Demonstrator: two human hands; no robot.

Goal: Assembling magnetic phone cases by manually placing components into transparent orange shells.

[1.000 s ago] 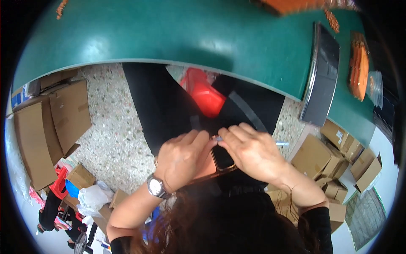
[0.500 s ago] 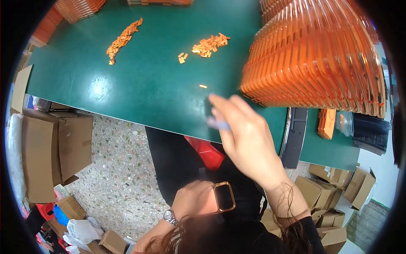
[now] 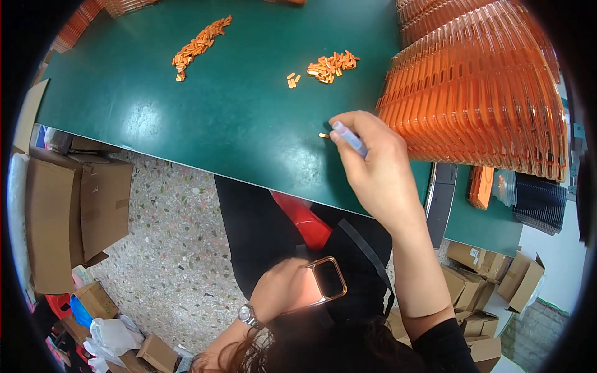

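Observation:
My left hand, below the table edge, grips a phone case with a shiny gold rim and a large square cutout. Over the green table, my right hand is closed around a short, pale translucent stick, its exact kind unclear. Right at those fingertips lies one small orange bar on the tabletop; whether they touch it I cannot tell. Farther back are a heap of similar bars, a few loose bars beside it, and a longer heap to the left.
Tall rows of stacked orange cases stand close to my right hand. A dark flat box, an orange stack and black stacked trays are at the right. Cardboard boxes sit on the floor at left.
My right hand has turned and its fingertips have come to the loose bar, the stick now showing clearly. The view has shifted a little; my left hand still holds the phone case, tilted slightly.

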